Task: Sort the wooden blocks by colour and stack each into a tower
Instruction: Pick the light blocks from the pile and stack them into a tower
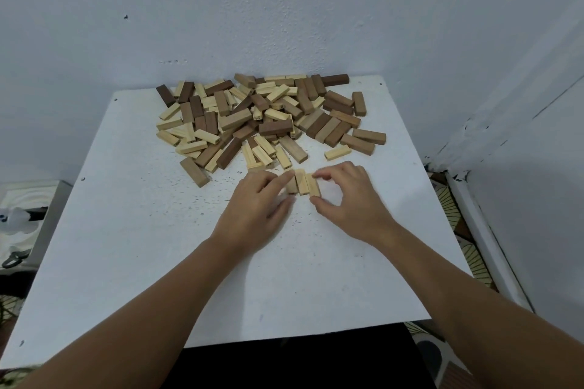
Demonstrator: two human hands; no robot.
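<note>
You are at the very start. 3 pale blocks (302, 181) lie side by side on the white bench (126, 230) in front of you, the first layer of a light tower by my judgement. Your left hand (256, 204) pinches the row's left end with curled fingers, and your right hand (347, 196) pinches its right end between thumb and fingertips, squaring it up. The rest sits unsorted in the mixed pile (268, 120) at the bench's far edge: pale, mid-brown and dark pieces overlapping. No tower stands yet. Your left fingers hide part of the leftmost block, and blocks buried in the pile cannot be counted.
</note>
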